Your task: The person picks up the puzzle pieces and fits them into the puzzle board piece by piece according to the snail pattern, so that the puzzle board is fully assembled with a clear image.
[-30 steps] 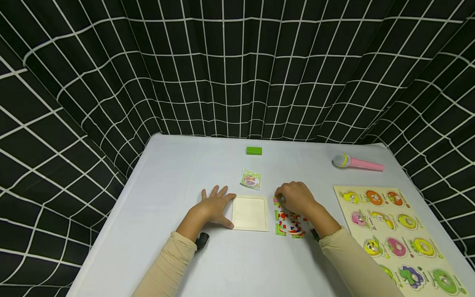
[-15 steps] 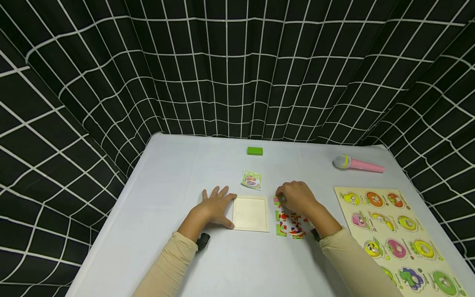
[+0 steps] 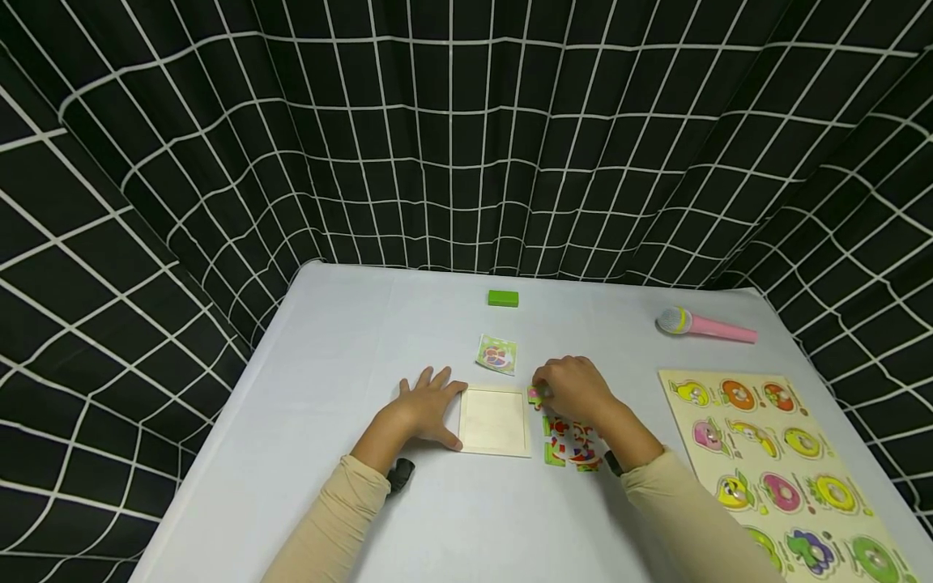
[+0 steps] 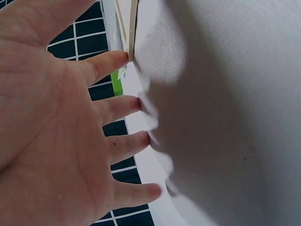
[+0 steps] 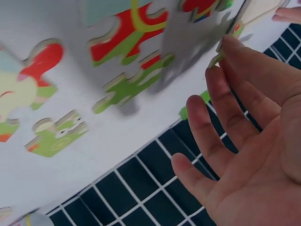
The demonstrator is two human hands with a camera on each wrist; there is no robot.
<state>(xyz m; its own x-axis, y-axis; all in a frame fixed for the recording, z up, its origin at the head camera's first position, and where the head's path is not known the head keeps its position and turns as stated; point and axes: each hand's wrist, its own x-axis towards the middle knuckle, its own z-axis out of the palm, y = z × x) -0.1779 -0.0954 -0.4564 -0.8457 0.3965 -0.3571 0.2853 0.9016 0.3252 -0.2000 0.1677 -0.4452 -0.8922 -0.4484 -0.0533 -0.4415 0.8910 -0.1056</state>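
Observation:
A shallow, pale wooden puzzle tray (image 3: pixel 494 421) lies on the white table in the head view, its recess bare. My left hand (image 3: pixel 421 411) rests at its left side with fingers spread; thumb and index fingertips touch the tray's edge. My right hand (image 3: pixel 577 393) is just right of the tray. Between thumb and fingers it pinches a small green-and-pink jigsaw piece (image 3: pixel 534 397), seen nearly edge-on in the right wrist view as a thin green piece (image 5: pixel 216 60). Below that hand lie several loose red and green jigsaw pieces (image 3: pixel 572 450), partly hidden by it.
A small printed picture card (image 3: pixel 497 355) lies behind the tray, and a green block (image 3: pixel 503 299) farther back. At right are a pink toy microphone (image 3: pixel 710 326) and a wooden fruit puzzle board (image 3: pixel 783 470). A black gridded curtain (image 3: pixel 452 146) surrounds the table.
My right hand has shifted slightly left with the pinched jigsaw piece, bringing it closer to the tray's right edge. The left hand stays at the tray's left side.

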